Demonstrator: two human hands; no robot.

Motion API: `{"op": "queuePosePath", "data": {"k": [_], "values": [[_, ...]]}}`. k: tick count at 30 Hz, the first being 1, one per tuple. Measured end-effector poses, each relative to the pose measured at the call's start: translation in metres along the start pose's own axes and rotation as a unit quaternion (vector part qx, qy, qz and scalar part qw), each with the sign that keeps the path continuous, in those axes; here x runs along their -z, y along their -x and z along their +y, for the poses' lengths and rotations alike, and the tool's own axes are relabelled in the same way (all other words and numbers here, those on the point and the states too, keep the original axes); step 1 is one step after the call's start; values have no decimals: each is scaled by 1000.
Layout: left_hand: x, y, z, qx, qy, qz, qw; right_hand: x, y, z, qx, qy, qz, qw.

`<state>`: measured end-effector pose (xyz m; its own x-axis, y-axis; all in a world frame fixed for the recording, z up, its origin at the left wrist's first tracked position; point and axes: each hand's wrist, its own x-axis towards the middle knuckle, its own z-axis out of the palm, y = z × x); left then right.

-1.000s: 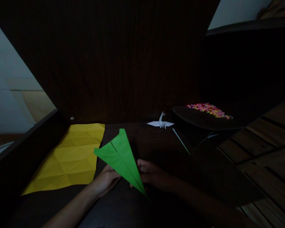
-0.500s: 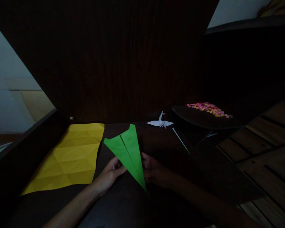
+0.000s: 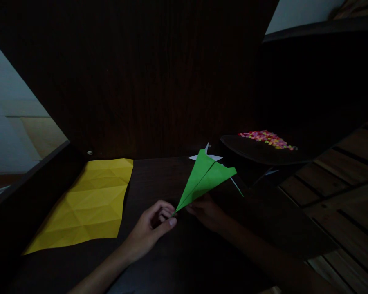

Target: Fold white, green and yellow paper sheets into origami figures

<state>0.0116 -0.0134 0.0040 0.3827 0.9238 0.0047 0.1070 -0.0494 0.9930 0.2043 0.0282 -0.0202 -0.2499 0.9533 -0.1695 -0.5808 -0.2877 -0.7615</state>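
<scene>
- The right hand (image 3: 207, 211) pinches the green paper plane (image 3: 206, 178) near its pointed nose, from the right side, fingers closed on the folded paper.
- The left hand (image 3: 153, 226) is just left of the nose, fingers curled and loosely parted, thumb stretched toward the tip; whether it touches the paper cannot be told in the dim light.
- The green paper plane is held above the dark bench (image 3: 159, 179), nose pointing near and left, wings fanning out far and right.
- Behind the wings, partly hidden by them, a white paper crane (image 3: 207, 154) sits at the far edge of the bench.
- A thin green-and-white strip (image 3: 236, 186) lies just right of the wing tip.
- A creased yellow sheet (image 3: 88, 200) lies flat on the left of the bench, well apart from both hands.
- To the far right, a dark tray (image 3: 254, 153) carries a scatter of small coloured pieces (image 3: 266, 139).
- A dark wooden panel (image 3: 147, 81) rises behind the bench.
</scene>
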Motion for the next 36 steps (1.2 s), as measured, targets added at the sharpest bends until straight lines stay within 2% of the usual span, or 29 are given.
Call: {"op": "queuePosePath", "data": {"k": [5,8,11,18,28,36], "values": [[0,2,-4,-117,-172,116,971,-5,3,3,7,13,24,1000],[0,0,-5,-172,-197,153,953,-7,5,7,5,32,7,999],[0,-1,-4,-197,-201,179,943,-7,5,13,8,48,-5,999],[-1,0,0,-254,-208,187,926,-4,4,18,31,98,0,995],[-1,1,-1,-265,-213,196,920,-4,4,19,26,108,21,994],[0,2,-3,-273,-231,195,914,-5,4,15,34,94,8,995]]}}
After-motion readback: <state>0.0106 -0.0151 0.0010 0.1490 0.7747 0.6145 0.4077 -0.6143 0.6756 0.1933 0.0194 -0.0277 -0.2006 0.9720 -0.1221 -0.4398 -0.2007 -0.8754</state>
